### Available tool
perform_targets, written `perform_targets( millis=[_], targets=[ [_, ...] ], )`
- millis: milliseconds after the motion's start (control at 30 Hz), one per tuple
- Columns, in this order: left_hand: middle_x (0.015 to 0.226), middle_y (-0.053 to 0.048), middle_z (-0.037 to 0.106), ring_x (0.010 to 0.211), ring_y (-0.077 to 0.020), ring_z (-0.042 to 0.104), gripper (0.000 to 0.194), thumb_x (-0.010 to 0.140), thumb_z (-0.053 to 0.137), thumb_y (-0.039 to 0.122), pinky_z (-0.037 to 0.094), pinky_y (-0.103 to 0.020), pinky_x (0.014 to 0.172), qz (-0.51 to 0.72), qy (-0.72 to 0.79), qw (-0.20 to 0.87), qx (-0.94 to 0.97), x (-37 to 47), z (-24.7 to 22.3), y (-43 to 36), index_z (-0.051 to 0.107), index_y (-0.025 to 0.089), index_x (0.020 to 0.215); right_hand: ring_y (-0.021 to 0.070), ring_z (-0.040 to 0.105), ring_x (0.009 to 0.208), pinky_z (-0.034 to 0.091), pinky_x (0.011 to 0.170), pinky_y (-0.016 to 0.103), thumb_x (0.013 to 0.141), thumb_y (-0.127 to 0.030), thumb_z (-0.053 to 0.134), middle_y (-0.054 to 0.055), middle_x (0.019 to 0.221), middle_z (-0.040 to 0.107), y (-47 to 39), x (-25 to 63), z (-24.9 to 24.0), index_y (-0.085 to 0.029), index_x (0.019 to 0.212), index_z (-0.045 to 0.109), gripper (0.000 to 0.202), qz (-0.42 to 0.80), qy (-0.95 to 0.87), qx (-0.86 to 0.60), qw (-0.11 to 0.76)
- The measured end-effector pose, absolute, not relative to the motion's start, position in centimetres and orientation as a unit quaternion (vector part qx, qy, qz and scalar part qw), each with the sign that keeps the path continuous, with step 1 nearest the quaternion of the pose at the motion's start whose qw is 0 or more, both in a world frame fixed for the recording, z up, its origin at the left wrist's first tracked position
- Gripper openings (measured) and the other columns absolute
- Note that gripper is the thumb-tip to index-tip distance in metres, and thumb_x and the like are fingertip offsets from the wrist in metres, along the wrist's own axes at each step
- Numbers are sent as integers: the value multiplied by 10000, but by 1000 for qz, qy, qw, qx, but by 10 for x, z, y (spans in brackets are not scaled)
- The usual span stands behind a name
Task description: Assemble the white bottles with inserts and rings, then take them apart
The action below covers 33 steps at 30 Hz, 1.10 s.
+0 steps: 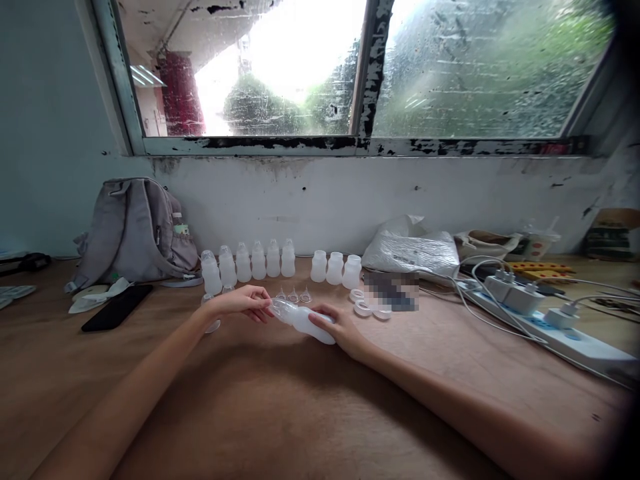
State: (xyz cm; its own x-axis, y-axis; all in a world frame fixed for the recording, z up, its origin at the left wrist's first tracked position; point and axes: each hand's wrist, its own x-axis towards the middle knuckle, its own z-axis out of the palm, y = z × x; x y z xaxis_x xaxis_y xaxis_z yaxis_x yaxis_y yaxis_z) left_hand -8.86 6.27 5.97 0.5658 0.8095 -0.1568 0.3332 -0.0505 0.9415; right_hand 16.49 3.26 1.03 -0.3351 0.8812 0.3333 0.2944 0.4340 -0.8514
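My right hand [333, 323] is wrapped round the frosted body of a baby bottle [307, 322], which lies tilted in the air with its top to the left. A clear dome cap [283, 309] covers that top. The fingers of my left hand [247, 303] are closed at the cap's tip. Just behind the bottle, three clear nipples [293, 295] stand on the table. Several white collar rings [363, 308] lie to the right. Clear caps [213, 326] sit beside and partly behind my left wrist.
Several capped bottles [258, 261] line up along the wall, with three open-necked bottles [335, 269] to their right. A grey backpack [135, 230] and black phone [117, 308] are at left. A silvery plastic bag [413, 248] and a power strip [550, 327] with cables occupy the right.
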Motion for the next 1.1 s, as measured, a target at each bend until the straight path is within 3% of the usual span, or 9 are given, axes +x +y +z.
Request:
perform_targets(
  millis=[733,1100],
  targets=[
    [868,-78,644,845,-213,621,320,686,612,407,488,-343,747,182,403,553,706,-86,63,57,490,143,820,175,549,748,401,636,257,763,-447,491,30,832,619,34,166,9,-164,871,618,328,333,-751,-393,413],
    [801,-103,673,760,-208,642,337,656,640,409,498,-345,695,189,387,566,703,-77,60,53,471,143,776,154,532,701,385,610,242,763,-427,507,16,755,597,30,169,9,-159,811,605,289,306,-770,-378,413]
  ],
)
